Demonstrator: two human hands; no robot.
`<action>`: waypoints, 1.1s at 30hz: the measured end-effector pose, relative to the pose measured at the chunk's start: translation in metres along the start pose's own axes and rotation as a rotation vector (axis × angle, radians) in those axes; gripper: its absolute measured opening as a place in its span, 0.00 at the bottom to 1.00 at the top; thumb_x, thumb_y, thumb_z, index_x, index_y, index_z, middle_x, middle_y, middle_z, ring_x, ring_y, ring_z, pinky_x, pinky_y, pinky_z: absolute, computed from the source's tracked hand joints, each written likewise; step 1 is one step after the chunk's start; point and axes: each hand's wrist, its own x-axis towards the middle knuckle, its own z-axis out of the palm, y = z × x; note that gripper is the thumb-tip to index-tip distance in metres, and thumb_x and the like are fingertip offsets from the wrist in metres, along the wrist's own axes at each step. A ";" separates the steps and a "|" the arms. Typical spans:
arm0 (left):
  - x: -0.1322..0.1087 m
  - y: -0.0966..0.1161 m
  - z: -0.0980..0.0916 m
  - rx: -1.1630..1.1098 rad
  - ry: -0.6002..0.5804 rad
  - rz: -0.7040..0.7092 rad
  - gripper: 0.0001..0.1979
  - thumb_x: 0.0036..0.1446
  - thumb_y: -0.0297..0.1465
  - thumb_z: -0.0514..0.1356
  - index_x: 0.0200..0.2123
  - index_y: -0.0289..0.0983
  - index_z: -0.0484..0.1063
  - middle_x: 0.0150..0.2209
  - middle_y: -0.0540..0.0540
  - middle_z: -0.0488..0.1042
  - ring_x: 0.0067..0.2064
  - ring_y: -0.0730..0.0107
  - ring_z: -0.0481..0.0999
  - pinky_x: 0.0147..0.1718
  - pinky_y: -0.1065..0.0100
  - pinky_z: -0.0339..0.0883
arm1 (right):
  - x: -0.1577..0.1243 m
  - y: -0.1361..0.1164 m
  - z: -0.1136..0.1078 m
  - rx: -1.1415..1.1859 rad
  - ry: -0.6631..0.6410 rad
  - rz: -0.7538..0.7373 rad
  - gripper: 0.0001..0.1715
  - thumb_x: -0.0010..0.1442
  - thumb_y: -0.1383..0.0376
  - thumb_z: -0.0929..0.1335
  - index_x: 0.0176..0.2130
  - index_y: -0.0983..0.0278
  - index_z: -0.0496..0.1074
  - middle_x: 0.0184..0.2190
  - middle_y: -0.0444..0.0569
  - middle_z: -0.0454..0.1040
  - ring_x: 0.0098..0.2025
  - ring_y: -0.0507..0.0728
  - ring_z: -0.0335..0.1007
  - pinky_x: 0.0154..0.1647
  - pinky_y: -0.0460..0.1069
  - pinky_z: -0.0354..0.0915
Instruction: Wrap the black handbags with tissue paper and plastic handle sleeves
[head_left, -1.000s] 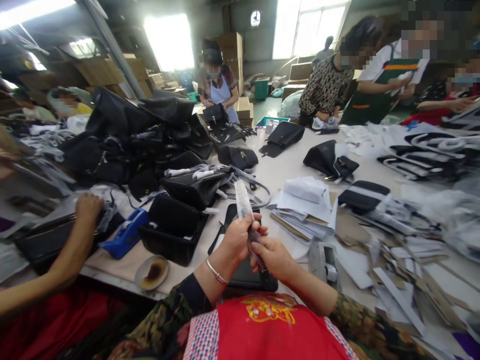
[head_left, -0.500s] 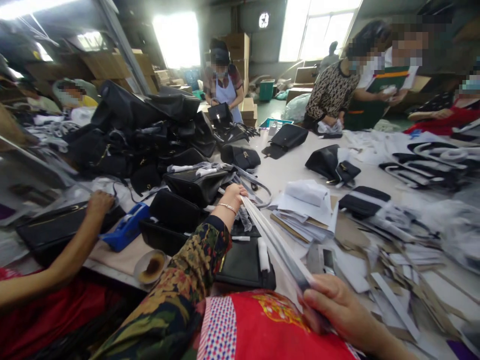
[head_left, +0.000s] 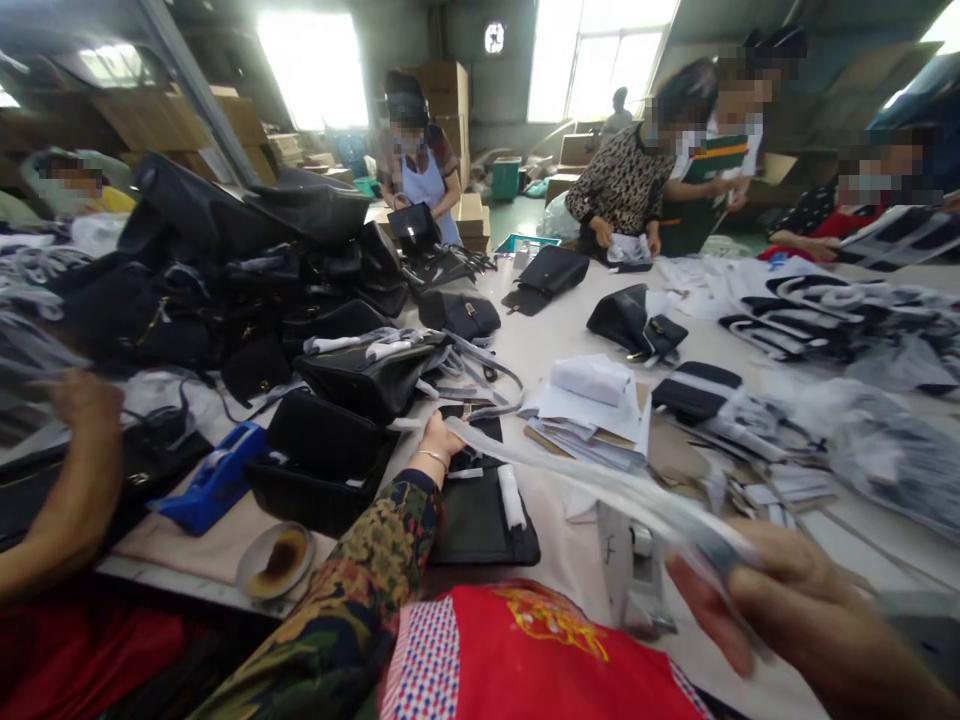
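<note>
A long bag strap [head_left: 600, 478] in translucent wrapping stretches between my two hands, sagging slightly in the middle. My left hand [head_left: 441, 440] is closed around its far end, above a flat black handbag [head_left: 472, 520] with a white-wrapped part on it. Close to the camera at right, my right hand [head_left: 787, 600] grips the near end; it is blurred by motion. Just beyond my left hand lies a black bag [head_left: 375, 375] with white-wrapped handles. An open black bag [head_left: 315, 455] sits left of my forearm.
A blue tape dispenser [head_left: 214, 478] and a dish with a brown stain [head_left: 276, 562] are at left, near a co-worker's arm [head_left: 86, 470]. Black bags [head_left: 225, 270] are piled behind. Papers [head_left: 589, 405] and plastic wrap [head_left: 892, 450] lie right. Several people work across the table.
My right hand has swung right and slightly up with the strap's near end. My left hand sits a little lower. The view has turned slightly right.
</note>
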 end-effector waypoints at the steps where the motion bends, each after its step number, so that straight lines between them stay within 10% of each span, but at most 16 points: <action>1: -0.006 -0.003 0.001 -0.030 0.012 -0.036 0.34 0.67 0.54 0.43 0.55 0.32 0.68 0.49 0.34 0.73 0.46 0.58 0.76 0.41 0.57 0.74 | 0.019 -0.002 0.009 0.147 0.050 0.021 0.26 0.58 0.42 0.67 0.27 0.60 0.75 0.13 0.50 0.68 0.15 0.57 0.65 0.15 0.50 0.58; 4: -0.045 -0.014 0.005 -0.148 -0.139 -0.120 0.46 0.59 0.63 0.37 0.54 0.30 0.69 0.52 0.28 0.72 0.52 0.52 0.75 0.45 0.55 0.73 | 0.078 0.000 0.043 0.400 0.114 0.043 0.26 0.55 0.43 0.71 0.32 0.63 0.74 0.16 0.47 0.72 0.15 0.53 0.63 0.16 0.47 0.58; 8: -0.120 -0.022 0.019 0.037 -0.523 0.047 0.33 0.56 0.58 0.57 0.44 0.32 0.76 0.42 0.34 0.78 0.44 0.56 0.78 0.43 0.61 0.72 | 0.132 0.020 0.089 0.267 -0.031 0.038 0.27 0.57 0.44 0.69 0.27 0.65 0.71 0.18 0.47 0.74 0.17 0.51 0.65 0.18 0.45 0.60; 13: -0.156 -0.013 0.026 0.363 -0.229 0.353 0.21 0.52 0.47 0.68 0.26 0.33 0.77 0.21 0.47 0.73 0.23 0.71 0.69 0.26 0.69 0.64 | 0.157 0.046 0.115 -0.059 -0.152 -0.056 0.26 0.66 0.51 0.61 0.24 0.63 0.70 0.19 0.46 0.73 0.21 0.52 0.68 0.25 0.47 0.63; 18: -0.152 -0.010 0.008 0.522 -0.017 0.603 0.13 0.58 0.38 0.64 0.36 0.34 0.81 0.34 0.44 0.80 0.34 0.66 0.76 0.38 0.66 0.69 | 0.151 0.055 0.107 -0.278 0.079 -0.190 0.17 0.61 0.53 0.66 0.38 0.63 0.76 0.36 0.52 0.78 0.40 0.58 0.71 0.39 0.51 0.65; 24: -0.166 -0.027 0.007 0.779 -0.084 0.993 0.08 0.61 0.30 0.62 0.40 0.39 0.81 0.41 0.43 0.81 0.44 0.63 0.78 0.47 0.63 0.69 | 0.137 0.054 0.125 0.521 -0.157 0.528 0.30 0.63 0.42 0.59 0.32 0.63 0.69 0.17 0.39 0.59 0.16 0.48 0.44 0.15 0.44 0.42; 27: -0.174 -0.034 0.004 0.800 -0.214 0.887 0.09 0.63 0.31 0.59 0.39 0.37 0.80 0.32 0.46 0.79 0.34 0.68 0.76 0.38 0.68 0.69 | 0.146 0.061 0.135 0.681 -0.085 0.515 0.19 0.58 0.51 0.67 0.28 0.62 0.63 0.17 0.35 0.56 0.15 0.46 0.41 0.16 0.43 0.38; 33: -0.171 -0.038 -0.008 0.528 -0.120 0.470 0.14 0.62 0.40 0.61 0.32 0.36 0.74 0.20 0.54 0.67 0.22 0.77 0.63 0.24 0.73 0.57 | 0.155 0.073 0.133 -0.210 -0.135 0.142 0.18 0.62 0.62 0.62 0.23 0.64 0.68 0.18 0.45 0.69 0.22 0.51 0.63 0.23 0.46 0.53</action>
